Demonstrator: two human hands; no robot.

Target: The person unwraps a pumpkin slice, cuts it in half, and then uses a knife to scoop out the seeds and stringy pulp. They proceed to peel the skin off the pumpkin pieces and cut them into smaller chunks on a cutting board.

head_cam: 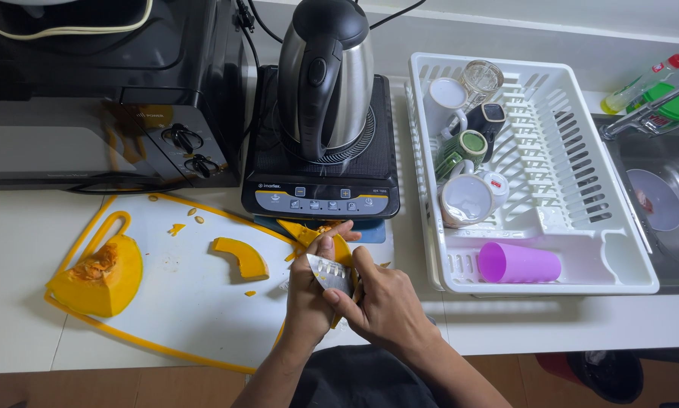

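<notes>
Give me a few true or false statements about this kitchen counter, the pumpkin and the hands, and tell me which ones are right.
1. The left hand holds a pumpkin slice while the right hand works a knife against it. True.
2. A purple cup stands upright in the dish rack. False: it lies on its side.
3. The kettle sits on the black induction cooker. True.
4. The cutting board is bare. False: a large pumpkin wedge and a smaller curved piece lie on it.
5. The dish rack is left of the cooker. False: it is to its right.
</notes>
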